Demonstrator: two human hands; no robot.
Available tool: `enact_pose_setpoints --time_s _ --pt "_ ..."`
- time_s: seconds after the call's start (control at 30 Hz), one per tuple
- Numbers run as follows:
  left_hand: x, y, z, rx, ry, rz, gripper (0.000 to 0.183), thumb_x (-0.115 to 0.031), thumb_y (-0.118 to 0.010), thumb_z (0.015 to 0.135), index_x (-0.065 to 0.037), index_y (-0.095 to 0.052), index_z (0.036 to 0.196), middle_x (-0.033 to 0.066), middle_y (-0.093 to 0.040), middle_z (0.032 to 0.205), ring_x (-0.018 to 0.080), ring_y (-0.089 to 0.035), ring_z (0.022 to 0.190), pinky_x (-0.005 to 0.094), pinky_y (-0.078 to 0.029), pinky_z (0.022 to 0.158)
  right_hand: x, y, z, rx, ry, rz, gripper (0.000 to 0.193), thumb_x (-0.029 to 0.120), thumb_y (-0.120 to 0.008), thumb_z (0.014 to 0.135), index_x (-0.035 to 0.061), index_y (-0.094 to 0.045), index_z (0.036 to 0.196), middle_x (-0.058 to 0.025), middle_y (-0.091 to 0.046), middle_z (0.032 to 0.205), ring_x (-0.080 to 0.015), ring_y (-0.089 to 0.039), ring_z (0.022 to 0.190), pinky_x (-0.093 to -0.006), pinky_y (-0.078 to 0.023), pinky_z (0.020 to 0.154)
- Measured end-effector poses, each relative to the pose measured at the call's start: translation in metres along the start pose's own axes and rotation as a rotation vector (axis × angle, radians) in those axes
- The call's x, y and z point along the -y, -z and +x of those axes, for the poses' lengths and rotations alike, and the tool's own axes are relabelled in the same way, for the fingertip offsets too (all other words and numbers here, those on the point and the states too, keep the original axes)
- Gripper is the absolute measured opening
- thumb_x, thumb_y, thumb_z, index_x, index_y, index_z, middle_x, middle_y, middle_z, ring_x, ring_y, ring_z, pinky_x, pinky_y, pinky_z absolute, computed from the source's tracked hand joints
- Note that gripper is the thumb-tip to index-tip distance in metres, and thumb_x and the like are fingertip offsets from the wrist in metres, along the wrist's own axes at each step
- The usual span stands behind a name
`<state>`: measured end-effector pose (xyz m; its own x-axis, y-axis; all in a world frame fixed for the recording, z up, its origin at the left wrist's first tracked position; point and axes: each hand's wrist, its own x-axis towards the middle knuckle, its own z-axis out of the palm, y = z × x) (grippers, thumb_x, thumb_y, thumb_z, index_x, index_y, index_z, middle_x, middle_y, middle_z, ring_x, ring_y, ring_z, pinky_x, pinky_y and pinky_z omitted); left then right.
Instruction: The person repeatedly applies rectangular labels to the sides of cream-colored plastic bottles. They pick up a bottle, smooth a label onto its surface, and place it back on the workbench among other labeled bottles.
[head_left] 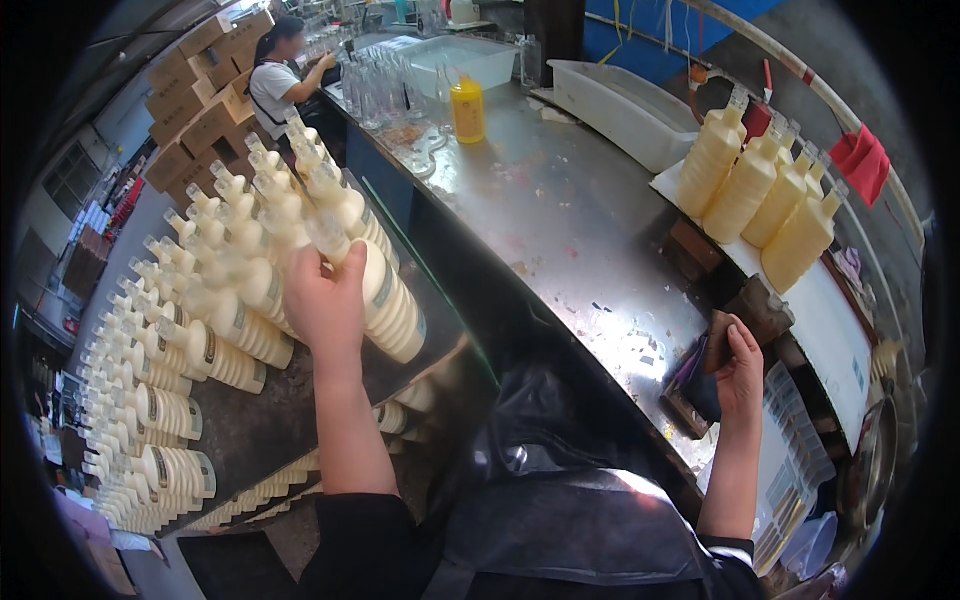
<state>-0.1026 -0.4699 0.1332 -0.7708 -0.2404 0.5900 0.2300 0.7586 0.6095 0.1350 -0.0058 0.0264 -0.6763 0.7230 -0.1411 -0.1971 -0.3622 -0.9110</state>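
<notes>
My left hand (325, 300) is closed round the shoulder of a cream ribbed bottle (392, 318) with a clear neck. That bottle is at the near right edge of a dark shelf crowded with similar bottles (240, 225). Whether its base rests on the shelf, I cannot tell. On the right, my right hand (742, 372) pinches a small flat brown piece (717, 342) at the bench edge. Its kind is unclear. Just beside it lies a dark, purplish pad (690, 375), partly hidden by the brown piece.
A metal bench (540, 240) runs diagonally through the middle. Several cream bottles (745, 185) stand on a white board at right. Farther back are a yellow bottle (467, 110), clear glass bottles (380, 90) and a white trough (620, 110). A person (280, 85) works near stacked cartons (205, 100).
</notes>
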Motion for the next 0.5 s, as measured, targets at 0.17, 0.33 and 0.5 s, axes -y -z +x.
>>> enact_pose_setpoints --time_s 0.17,0.33,0.5 --pt "0.017 -0.032 -0.017 -0.054 -0.114 0.033 0.035 -0.031 -0.081 0.084 -0.002 -0.062 0.085 0.0101 -0.059 0.085 0.0334 -0.058 0.076 0.0459 -0.046 0.07 -0.008 0.014 0.002 -0.04 -0.024 -0.043 0.03 0.01 -0.068 0.099 0.0022 -0.068 0.128 -0.0079 -0.075 0.112 -0.015 -0.073 0.095 -0.0268 -0.06 0.081" --pt "0.008 -0.03 -0.016 -0.007 -0.122 0.076 0.033 -0.031 -0.081 0.084 -0.003 -0.064 0.087 0.0107 -0.06 0.086 0.0335 -0.06 0.077 0.0458 -0.046 0.07 -0.014 0.008 -0.002 -0.087 -0.035 -0.054 0.03 0.01 -0.069 0.099 0.0021 -0.068 0.127 -0.0076 -0.075 0.111 -0.015 -0.073 0.095 -0.0262 -0.059 0.081" --pt "-0.002 -0.033 -0.017 0.046 -0.127 0.076 0.031 -0.029 -0.082 0.083 -0.004 -0.065 0.091 0.011 -0.061 0.087 0.0334 -0.061 0.078 0.046 -0.047 0.07 -0.019 0.015 -0.001 -0.07 -0.044 -0.071 0.029 0.011 -0.069 0.099 0.0017 -0.069 0.126 -0.0071 -0.075 0.11 -0.0152 -0.072 0.096 -0.0266 -0.059 0.082"
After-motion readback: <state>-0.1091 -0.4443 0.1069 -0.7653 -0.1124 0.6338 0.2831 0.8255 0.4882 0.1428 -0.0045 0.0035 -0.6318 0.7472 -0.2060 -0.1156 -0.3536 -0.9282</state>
